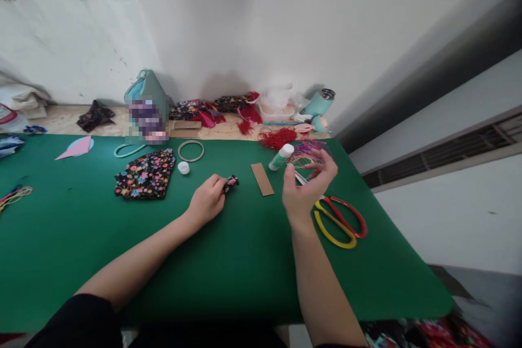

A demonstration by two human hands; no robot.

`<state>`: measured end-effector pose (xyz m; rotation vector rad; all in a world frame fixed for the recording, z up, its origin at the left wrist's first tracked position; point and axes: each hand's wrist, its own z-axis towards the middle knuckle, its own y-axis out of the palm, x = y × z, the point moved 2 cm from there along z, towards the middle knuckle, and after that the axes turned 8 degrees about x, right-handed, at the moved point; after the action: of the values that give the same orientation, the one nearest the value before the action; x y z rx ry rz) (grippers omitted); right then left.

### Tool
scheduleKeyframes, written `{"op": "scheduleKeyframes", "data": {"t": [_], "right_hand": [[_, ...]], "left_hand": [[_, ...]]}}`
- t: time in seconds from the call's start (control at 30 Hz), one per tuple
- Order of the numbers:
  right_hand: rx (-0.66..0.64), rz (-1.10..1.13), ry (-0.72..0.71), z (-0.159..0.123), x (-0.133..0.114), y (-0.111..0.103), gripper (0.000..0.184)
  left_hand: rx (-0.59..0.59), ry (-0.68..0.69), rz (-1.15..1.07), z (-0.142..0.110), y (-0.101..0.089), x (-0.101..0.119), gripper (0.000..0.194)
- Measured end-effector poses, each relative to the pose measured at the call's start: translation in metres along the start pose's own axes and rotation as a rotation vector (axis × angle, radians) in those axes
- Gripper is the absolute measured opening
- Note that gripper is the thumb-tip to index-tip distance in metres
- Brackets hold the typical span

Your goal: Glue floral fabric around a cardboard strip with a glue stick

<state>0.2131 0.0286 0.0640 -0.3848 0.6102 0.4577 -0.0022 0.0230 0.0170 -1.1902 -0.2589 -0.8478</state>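
Note:
My left hand (207, 199) is closed on a small piece of black floral fabric (231, 183), which sticks out past the fingertips. My right hand (309, 187) is raised over the table with its fingers apart and curved, holding nothing that I can see. Just left of its thumb is a white-and-green glue stick (280, 157). Partly hidden behind that hand lie large scissors with one red and one yellow handle (341, 228). Between the hands lies a flat brown cardboard strip (262, 179).
A larger floral cloth (147, 176), a white cap (183, 168) and a ring (191, 150) lie on the green mat (228, 272). Red threads (277, 138) and purple strands lie behind my right hand. Along the wall are a pouch (159, 92) and a teal flask (321, 101).

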Motion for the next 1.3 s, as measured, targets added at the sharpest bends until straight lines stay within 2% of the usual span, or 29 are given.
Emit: {"op": "scheduleKeyframes", "data": {"t": [0.07, 0.1, 0.17, 0.2, 0.23, 0.3, 0.43, 0.57, 0.87, 1.03, 1.13, 1.3], "right_hand": [[-0.120, 0.073, 0.037, -0.003, -0.010, 0.003, 0.045], [-0.226, 0.121, 0.094, -0.007, -0.013, 0.007, 0.038], [-0.500, 0.225, 0.278, -0.018, -0.014, 0.018, 0.030], [-0.639, 0.270, 0.388, -0.026, -0.013, 0.025, 0.031], [-0.751, 0.303, 0.499, -0.035, -0.012, 0.032, 0.035], [-0.878, 0.337, 0.669, -0.052, -0.009, 0.043, 0.043], [-1.043, 0.517, 0.804, -0.073, -0.011, 0.055, 0.038], [-1.070, 0.574, 0.772, -0.072, -0.015, 0.054, 0.029], [-1.008, 0.581, 0.759, -0.064, -0.015, 0.049, 0.034], [-0.925, 0.565, 0.758, -0.058, -0.015, 0.047, 0.026], [-0.871, 0.523, 0.750, -0.052, -0.016, 0.045, 0.024], [-0.851, 0.531, 0.790, -0.048, -0.020, 0.043, 0.020]], "left_hand": [[0.064, -0.180, -0.255, 0.002, 0.000, -0.002, 0.020], [0.076, -0.301, -0.409, 0.002, 0.002, -0.004, 0.014], [0.065, -0.527, -0.700, 0.002, 0.007, -0.007, 0.015], [0.063, -0.597, -0.806, 0.002, 0.009, -0.008, 0.019], [0.071, -0.634, -0.875, 0.002, 0.010, -0.008, 0.023], [0.098, -0.638, -0.927, 0.002, 0.010, -0.009, 0.029], [0.090, -0.625, -0.933, 0.002, 0.009, -0.009, 0.031], [0.087, -0.613, -0.961, 0.000, 0.010, -0.008, 0.029], [0.023, -0.648, -0.992, 0.001, 0.010, -0.008, 0.036], [0.000, -0.623, -0.960, 0.000, 0.008, -0.005, 0.036], [-0.053, -0.601, -0.954, -0.001, 0.009, -0.004, 0.034], [-0.132, -0.566, -0.985, -0.004, 0.010, -0.004, 0.033]]}}
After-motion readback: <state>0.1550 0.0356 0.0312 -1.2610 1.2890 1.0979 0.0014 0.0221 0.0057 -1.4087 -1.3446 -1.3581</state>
